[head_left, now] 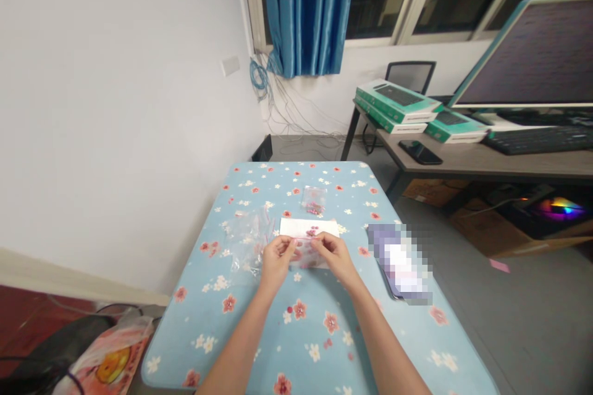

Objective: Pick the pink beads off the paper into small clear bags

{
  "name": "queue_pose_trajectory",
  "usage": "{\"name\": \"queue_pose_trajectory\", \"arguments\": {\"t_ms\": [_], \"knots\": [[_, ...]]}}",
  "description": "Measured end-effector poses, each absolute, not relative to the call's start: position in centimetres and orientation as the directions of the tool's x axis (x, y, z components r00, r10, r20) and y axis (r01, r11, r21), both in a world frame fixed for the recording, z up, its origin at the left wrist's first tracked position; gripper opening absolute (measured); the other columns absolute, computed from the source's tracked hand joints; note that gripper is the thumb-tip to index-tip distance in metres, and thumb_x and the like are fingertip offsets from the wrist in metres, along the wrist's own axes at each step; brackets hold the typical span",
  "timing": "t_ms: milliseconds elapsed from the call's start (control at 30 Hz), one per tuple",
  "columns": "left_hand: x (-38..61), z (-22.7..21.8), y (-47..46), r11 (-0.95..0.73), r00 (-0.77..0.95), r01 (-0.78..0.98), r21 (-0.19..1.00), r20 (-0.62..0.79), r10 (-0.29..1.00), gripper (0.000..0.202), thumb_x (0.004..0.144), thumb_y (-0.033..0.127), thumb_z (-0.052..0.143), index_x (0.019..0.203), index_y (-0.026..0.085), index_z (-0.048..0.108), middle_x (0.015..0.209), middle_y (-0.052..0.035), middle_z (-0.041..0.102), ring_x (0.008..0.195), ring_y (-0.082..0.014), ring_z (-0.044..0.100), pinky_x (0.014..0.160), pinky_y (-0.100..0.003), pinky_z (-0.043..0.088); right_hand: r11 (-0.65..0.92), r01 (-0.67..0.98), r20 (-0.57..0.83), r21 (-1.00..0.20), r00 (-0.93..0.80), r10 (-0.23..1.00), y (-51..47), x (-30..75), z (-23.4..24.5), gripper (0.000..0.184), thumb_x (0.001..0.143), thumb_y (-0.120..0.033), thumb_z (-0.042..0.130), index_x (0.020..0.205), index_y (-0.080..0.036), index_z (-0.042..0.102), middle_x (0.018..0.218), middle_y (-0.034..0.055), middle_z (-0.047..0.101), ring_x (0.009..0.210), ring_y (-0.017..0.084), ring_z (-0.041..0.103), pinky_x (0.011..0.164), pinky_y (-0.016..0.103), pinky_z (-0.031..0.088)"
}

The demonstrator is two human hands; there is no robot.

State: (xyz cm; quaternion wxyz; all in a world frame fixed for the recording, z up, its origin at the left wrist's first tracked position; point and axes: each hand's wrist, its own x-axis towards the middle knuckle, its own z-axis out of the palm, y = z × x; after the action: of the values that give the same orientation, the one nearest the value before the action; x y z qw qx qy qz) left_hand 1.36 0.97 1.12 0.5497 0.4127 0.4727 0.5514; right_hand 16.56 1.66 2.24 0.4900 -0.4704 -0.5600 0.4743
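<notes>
The left hand (277, 257) and the right hand (334, 255) each pinched one side of a little clear bag (303, 253) of pink beads, just in front of the white paper (308, 226). Another bead bag (314, 200) lay behind the paper, and crumpled bags (245, 241) lay left of it.

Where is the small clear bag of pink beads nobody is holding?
Head view: that bag lies mid-table on the blue flowered cloth, just beyond the white card.

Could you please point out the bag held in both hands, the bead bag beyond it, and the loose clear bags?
held bag (306, 257): head view, its visible middle.
bead bag (314, 200): head view, the pink beads at its centre.
clear bags (248, 241): head view, middle of the crumpled pile.
</notes>
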Motion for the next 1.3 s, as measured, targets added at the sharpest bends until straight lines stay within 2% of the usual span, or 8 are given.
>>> {"name": "queue_pose_trajectory", "arguments": {"t_ms": [167,333,567,767,1000,1100,1233,1300], "knots": [[1.3,1.1,1.0,0.045,-0.067,-0.225,0.973,-0.062,0.996,0.040,0.062,0.050,0.073,0.069,0.015,0.057,0.058,0.0006,0.061,0.053,-0.0121,0.061,0.052,-0.023,0.055,0.113,0.058,0.108,-0.992,-0.072,0.992,1.5,16.3,2.5,0.033,0.074,-0.048,0.061,0.061,-0.018,0.053,0.054,-0.0038,0.040,0.053,0.011,0.034,0.052,0.024,0.028],[1.4,1.2,0.9,0.056,-0.047,-0.217,0.975,-0.068,0.997,0.040,0.059,0.050,0.075,0.072,0.015,0.059,0.061,-0.0001,0.064,0.054,-0.0131,0.062,0.051,-0.024,0.054,0.105,0.059,0.099,-0.993,-0.100,0.990,1.3,16.0,2.4,0.032,0.072,-0.049,0.063,0.067,-0.018,0.058,0.058,-0.0020,0.047,0.054,0.012,0.039,0.053,0.025,0.030],[1.5,1.6,0.7,0.050,-0.032,-0.200,0.979,-0.058,0.998,0.038,0.061,0.049,0.074,0.070,0.015,0.059,0.058,0.0008,0.063,0.051,-0.0131,0.062,0.050,-0.024,0.053,0.116,0.079,0.109,-0.990,-0.090,0.990,1.3,15.9,1.6,0.031,0.074,-0.047,0.062,0.068,-0.018,0.057,0.058,-0.0023,0.048,0.053,0.011,0.039,0.052,0.025,0.030],[1.3,1.3,0.7,0.024,0.025,-0.140,0.990,-0.020,0.999,0.035,0.064,0.047,0.073,0.073,0.015,0.063,0.066,-0.0025,0.067,0.057,-0.0149,0.064,0.053,-0.025,0.053,0.138,0.081,0.129,-0.987,-0.115,0.985,1.2,15.9,1.7,0.031,0.076,-0.047,0.061,0.068,-0.017,0.061,0.060,-0.0007,0.052,0.055,0.012,0.042,0.054,0.025,0.032],[1.1,1.1,0.7,0.025,0.037,-0.128,0.991,-0.020,0.999,0.033,0.066,0.046,0.072,0.073,0.015,0.062,0.065,-0.0018,0.066,0.054,-0.0137,0.063,0.051,-0.024,0.052,0.135,0.094,0.120,-0.986,-0.153,0.981,1.0,16.2,2.2,0.030,0.075,-0.045,0.064,0.064,-0.017,0.060,0.054,-0.0023,0.049,0.050,0.010,0.037,0.049,0.024,0.027],[1.2,1.1,0.7,0.010,0.054,-0.111,0.994,-0.004,0.999,0.031,0.067,0.044,0.072,0.074,0.015,0.064,0.067,-0.0022,0.066,0.055,-0.0136,0.062,0.051,-0.023,0.052,0.134,0.100,0.118,-0.986,-0.158,0.980,1.0,16.3,2.5,0.029,0.075,-0.045,0.064,0.065,-0.017,0.063,0.055,-0.0014,0.053,0.050,0.010,0.038,0.050,0.024,0.028],[1.3,1.1,0.5,0.022,0.084,-0.113,0.993,-0.013,0.996,0.029,0.071,0.044,0.068,0.075,0.015,0.063,0.067,-0.0017,0.065,0.055,-0.0128,0.061,0.050,-0.023,0.052,0.120,0.102,0.102,-0.987,-0.167,0.981,1.0,16.7,3.0,0.028,0.075,-0.045,0.064,0.075,-0.017,0.068,0.064,0.0022,0.061,0.055,0.013,0.045,0.053,0.025,0.032],[1.3,1.1,0.5,0.036,0.083,-0.130,0.991,-0.025,0.996,0.030,0.071,0.044,0.069,0.074,0.016,0.062,0.068,-0.0011,0.064,0.054,-0.0123,0.061,0.049,-0.023,0.052,0.104,0.098,0.086,-0.990,-0.173,0.981,1.1,16.9,3.1,0.029,0.075,-0.046,0.063,0.073,-0.017,0.068,0.065,0.0024,0.061,0.056,0.013,0.045,0.053,0.025,0.032]]}}
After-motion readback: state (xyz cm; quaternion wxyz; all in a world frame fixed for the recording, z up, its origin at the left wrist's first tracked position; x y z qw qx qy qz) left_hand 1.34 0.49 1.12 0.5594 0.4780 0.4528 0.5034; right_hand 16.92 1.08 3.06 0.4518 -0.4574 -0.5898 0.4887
